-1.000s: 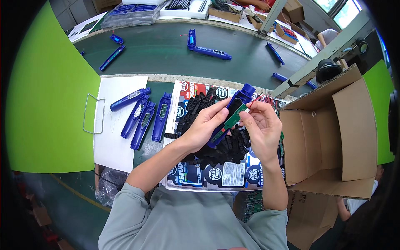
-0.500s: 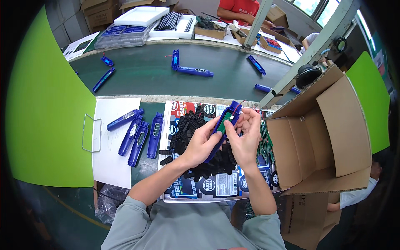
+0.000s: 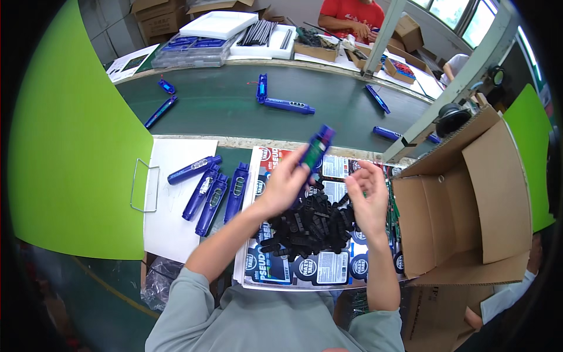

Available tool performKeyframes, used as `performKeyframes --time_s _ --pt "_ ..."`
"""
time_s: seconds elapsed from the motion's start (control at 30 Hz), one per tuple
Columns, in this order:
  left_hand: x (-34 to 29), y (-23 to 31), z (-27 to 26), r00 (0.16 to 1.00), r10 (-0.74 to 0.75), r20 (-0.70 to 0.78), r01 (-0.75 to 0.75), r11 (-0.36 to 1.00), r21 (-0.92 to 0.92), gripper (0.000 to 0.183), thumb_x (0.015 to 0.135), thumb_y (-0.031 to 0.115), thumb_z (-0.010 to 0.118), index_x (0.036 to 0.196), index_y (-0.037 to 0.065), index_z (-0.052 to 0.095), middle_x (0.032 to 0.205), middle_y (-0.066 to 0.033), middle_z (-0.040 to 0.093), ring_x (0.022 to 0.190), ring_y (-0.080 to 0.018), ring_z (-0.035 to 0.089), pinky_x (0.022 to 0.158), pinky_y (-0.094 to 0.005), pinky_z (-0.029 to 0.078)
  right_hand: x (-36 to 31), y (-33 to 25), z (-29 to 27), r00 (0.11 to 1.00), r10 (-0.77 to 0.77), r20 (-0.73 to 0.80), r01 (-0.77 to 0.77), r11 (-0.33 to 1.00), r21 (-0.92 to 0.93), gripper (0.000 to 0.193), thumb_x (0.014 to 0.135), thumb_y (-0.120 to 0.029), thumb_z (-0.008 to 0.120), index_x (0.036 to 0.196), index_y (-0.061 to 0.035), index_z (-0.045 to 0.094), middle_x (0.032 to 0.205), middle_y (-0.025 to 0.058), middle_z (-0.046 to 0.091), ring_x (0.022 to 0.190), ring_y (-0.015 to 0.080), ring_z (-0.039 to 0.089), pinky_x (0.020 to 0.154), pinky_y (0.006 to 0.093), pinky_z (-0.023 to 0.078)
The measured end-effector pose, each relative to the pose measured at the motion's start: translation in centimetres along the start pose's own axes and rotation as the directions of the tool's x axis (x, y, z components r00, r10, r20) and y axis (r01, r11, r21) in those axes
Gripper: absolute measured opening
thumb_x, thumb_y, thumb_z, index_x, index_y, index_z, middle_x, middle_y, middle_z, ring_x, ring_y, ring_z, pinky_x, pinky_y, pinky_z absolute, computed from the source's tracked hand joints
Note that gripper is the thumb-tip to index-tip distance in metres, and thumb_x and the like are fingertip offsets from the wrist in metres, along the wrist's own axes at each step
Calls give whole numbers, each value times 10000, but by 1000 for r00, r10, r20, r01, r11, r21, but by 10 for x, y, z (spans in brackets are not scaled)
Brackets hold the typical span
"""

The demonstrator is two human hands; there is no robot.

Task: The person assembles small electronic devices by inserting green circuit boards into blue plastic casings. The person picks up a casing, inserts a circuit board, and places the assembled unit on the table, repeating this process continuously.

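My left hand (image 3: 282, 186) is closed around a blue plastic housing (image 3: 324, 135), which is tilted up and away over the worktop. A green circuit board (image 3: 315, 152) lies in its open side, somewhat blurred. To the right, apart from the housing, my right hand (image 3: 370, 205) has loosely bent fingers, and nothing shows in its grasp. Below both hands is a pile of small black ribbed parts (image 3: 308, 229) on a printed sheet (image 3: 267, 267). More green circuit boards (image 3: 394, 214) lie beside my right wrist.
Several blue housings (image 3: 211, 202) lie at my left by a white sheet (image 3: 173, 229). An open cardboard box (image 3: 434, 223) stands on the right. Across the front runs a green conveyor belt (image 3: 205, 100) carrying more housings. A lime-green panel (image 3: 76, 152) borders the left; a person in red (image 3: 349, 20) sits beyond.
My right hand has come off the housing and moved right. My left hand still holds the housing, now raised slightly and farther from the black pile. The whole view has shifted a little.
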State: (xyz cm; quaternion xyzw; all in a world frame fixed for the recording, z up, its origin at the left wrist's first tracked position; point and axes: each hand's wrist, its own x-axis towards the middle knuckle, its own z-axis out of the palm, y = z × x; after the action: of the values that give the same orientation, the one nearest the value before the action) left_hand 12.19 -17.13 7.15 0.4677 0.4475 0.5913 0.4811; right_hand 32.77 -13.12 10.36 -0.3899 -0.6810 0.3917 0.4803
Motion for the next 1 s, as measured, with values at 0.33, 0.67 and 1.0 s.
performKeyframes --time_s 0.33,0.67,1.0 --pt "121 -72 -217 878 31 -477 226 852 472 398 970 46 509 1363 -16 509 1006 -125 686 726 -155 678 637 -313 557 -12 56 -28 970 47 238 107 797 -595 183 865 -76 718 1036 -14 694 949 144 677 843 336 657 774 425 514" --pt "168 -106 -295 862 243 -444 340 372 864 355 852 77 562 1176 71 708 1109 -241 642 1060 -431 613 984 -489 483 32 74 41 875 29 484 241 840 -486 168 841 -52 702 993 19 708 956 194 666 966 404 641 871 473 509" --pt "181 -57 -216 832 555 19 -16 -9 1000 450 770 46 659 1218 80 680 1209 -129 627 1153 -330 561 964 -454 469 44 62 37 884 30 467 244 822 -514 254 842 -17 641 1096 -14 624 960 178 662 971 395 632 851 489 506"
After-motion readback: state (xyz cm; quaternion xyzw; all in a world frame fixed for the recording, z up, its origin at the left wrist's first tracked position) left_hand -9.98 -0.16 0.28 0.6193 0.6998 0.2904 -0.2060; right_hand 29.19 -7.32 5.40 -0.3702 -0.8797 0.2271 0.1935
